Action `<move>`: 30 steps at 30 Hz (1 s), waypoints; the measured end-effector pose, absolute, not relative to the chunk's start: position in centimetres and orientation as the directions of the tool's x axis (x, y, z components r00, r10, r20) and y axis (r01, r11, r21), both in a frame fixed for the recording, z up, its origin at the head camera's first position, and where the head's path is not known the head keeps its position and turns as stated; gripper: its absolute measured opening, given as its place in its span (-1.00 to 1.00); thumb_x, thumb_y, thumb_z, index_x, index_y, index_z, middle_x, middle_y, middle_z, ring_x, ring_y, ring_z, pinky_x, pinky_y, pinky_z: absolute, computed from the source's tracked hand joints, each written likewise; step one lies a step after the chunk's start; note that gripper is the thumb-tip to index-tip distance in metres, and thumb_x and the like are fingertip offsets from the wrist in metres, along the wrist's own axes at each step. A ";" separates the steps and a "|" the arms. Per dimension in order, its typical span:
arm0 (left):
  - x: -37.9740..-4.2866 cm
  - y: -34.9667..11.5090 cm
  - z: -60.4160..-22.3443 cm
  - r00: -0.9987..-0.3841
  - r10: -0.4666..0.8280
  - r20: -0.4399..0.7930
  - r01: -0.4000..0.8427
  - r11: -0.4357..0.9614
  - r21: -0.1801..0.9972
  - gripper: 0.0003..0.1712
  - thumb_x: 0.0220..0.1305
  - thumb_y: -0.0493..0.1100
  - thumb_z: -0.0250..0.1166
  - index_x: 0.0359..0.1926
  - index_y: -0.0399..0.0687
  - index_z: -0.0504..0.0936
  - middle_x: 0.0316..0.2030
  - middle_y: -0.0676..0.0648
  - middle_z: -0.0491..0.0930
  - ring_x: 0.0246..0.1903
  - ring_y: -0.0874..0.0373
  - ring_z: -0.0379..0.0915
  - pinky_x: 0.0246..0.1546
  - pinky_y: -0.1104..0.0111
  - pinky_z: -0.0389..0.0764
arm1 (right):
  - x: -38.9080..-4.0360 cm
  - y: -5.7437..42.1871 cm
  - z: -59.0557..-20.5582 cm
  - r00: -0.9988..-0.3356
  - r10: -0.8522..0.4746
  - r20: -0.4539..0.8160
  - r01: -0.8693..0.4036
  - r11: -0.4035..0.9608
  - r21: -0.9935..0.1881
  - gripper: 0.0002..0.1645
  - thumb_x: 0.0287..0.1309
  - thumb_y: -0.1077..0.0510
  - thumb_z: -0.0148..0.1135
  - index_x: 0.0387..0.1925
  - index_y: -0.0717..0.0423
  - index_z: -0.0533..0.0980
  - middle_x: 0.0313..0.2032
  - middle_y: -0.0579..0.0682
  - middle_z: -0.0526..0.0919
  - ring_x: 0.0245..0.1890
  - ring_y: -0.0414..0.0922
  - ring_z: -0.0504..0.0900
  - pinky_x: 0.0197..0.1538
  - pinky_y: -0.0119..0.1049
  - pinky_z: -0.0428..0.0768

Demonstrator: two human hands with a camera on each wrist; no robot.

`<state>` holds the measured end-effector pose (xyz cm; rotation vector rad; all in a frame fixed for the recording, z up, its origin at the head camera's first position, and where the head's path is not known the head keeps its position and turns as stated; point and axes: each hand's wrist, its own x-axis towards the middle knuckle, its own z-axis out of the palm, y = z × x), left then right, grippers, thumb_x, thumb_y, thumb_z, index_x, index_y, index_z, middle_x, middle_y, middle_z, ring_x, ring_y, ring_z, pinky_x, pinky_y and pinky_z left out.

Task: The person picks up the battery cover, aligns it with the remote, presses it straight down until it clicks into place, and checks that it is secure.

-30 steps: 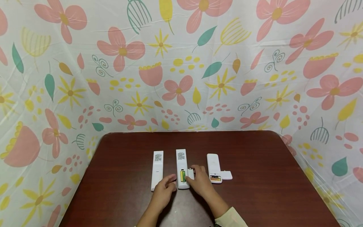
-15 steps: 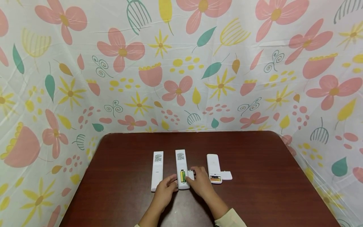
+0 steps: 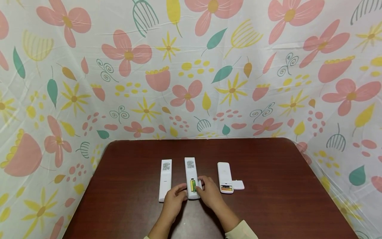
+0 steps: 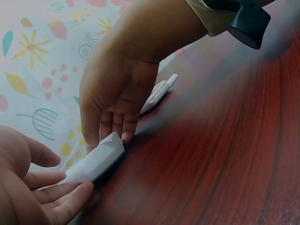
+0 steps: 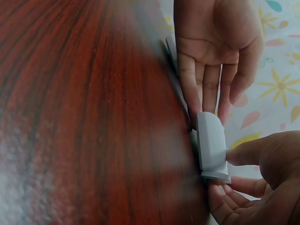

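Note:
A white remote control [image 3: 190, 168] lies back up in the middle, its battery compartment uncovered and showing a yellow and a green battery [image 3: 194, 186]. My right hand [image 3: 210, 193] is at its right side, the thumb over the compartment's edge. In the right wrist view, thumb and fingers pinch a white battery cover [image 5: 216, 176] against the remote's side. Most of that cover is hidden by the hand from above. Opposite, my left hand [image 3: 174, 200] has its loosely bent fingers at the remote's left edge, seen also in the left wrist view [image 4: 61, 187].
On the brown table [image 3: 134, 152], another white remote [image 3: 165, 181] lies to the left, its back covered. To the right is a third remote [image 3: 224, 172] with batteries showing and its cover [image 3: 238, 185] beside it. A floral cloth [image 3: 191, 66] stands behind.
My right hand has shifted slightly left, bringing the battery cover closer against the middle remote and out of sight from above. My left hand has come up to the remote's left edge.

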<state>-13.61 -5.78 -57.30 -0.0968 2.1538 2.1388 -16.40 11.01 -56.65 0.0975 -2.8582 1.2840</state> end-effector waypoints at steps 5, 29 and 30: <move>-13.7 -5.6 -57.3 -0.991 0.012 -0.131 -0.131 -0.034 0.991 -0.48 0.33 -0.38 0.16 0.27 -0.56 0.43 0.20 -0.48 0.53 0.10 -0.15 0.59 -0.05 0.35 0.71 | -16.3 11.0 -56.5 -0.998 -0.059 0.034 -0.064 0.658 -0.750 -0.56 0.18 0.20 0.38 0.08 0.24 0.55 -0.22 0.04 0.59 -0.31 -0.19 0.54 -0.27 -0.41 0.48; -14.2 -5.2 -57.7 -0.979 0.077 -0.189 -0.193 -0.043 0.980 -0.26 0.21 -0.37 0.33 0.38 -0.53 0.30 0.26 -0.50 0.45 0.19 -0.22 0.55 0.00 0.33 0.69 | -16.1 10.9 -56.6 -0.998 -0.066 0.023 -0.059 0.621 -0.782 -0.62 0.28 0.29 0.13 0.11 0.21 0.56 -0.16 0.06 0.62 -0.19 -0.12 0.59 -0.12 -0.23 0.57; -14.2 -5.1 -57.8 -0.979 0.078 -0.189 -0.194 -0.053 0.980 -0.25 0.21 -0.38 0.33 0.38 -0.53 0.30 0.27 -0.51 0.44 0.19 -0.22 0.54 0.01 0.33 0.69 | -16.1 10.9 -56.7 -0.997 -0.066 0.028 -0.063 0.627 -0.777 -0.62 0.28 0.30 0.11 0.12 0.20 0.56 -0.16 0.06 0.63 -0.17 -0.11 0.59 -0.10 -0.20 0.57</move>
